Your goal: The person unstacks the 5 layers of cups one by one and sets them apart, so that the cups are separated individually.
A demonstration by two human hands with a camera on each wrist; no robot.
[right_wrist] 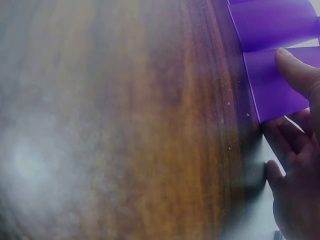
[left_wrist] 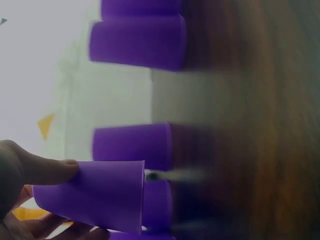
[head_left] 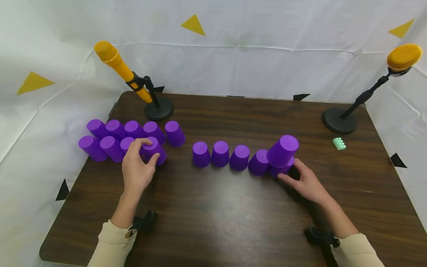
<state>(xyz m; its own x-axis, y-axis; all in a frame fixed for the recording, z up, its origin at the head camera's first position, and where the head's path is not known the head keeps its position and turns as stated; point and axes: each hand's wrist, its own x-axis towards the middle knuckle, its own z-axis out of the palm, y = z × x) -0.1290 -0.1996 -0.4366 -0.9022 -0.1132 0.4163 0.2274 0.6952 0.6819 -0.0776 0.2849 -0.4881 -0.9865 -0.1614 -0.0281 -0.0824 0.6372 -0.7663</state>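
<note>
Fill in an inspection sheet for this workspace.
Surface: dark brown wood-grain table with glare.
Job's things: purple tapered plastic-looking cups, upside down; a group at left, a row at centre-right, one cup atop its right end.
Clutter: yellow stick microphone and yellow disc-headed microphone on black stands; mint-green studded toy brick.
Grips: left hand holds a cup at the group's front; right hand holds the row's rightmost lower cup.
Cables: nothing seen.
Surroundings: white sheeting with yellow triangles and black triangles.

White sheeting (head_left: 267, 22), yellow triangles (head_left: 194, 25); dark wood-grain table (head_left: 230, 218).
</note>
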